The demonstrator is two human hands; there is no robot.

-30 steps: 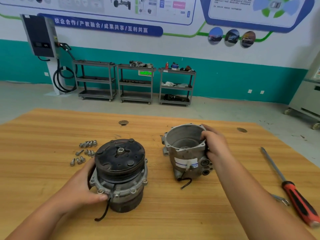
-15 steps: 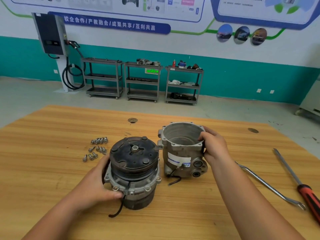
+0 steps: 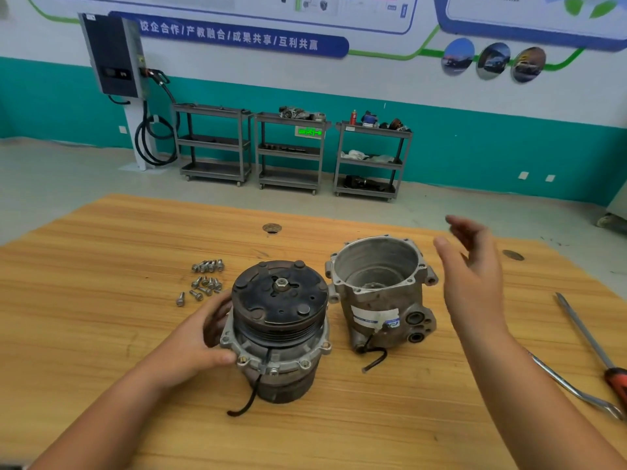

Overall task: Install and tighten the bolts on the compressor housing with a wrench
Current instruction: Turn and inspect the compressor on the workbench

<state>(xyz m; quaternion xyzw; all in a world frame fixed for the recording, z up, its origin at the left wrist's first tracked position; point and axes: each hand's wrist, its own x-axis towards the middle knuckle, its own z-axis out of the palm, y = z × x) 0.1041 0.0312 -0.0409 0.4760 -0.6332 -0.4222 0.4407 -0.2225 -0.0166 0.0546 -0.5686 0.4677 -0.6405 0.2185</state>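
A person's left hand (image 3: 196, 340) grips the flange of the pulley half (image 3: 280, 300), upright on the table (image 3: 101, 300) just left of the compressor housing (image 3: 369, 296), which stands mouth-up. The bolts (image 3: 205, 279) lie scattered just beyond that hand, and the wrench (image 3: 573, 390) lies by the right forearm. The right hand (image 3: 475, 276), clasping the housing rim half a second earlier, now hovers beside it, fingers apparently spread, though blurred.
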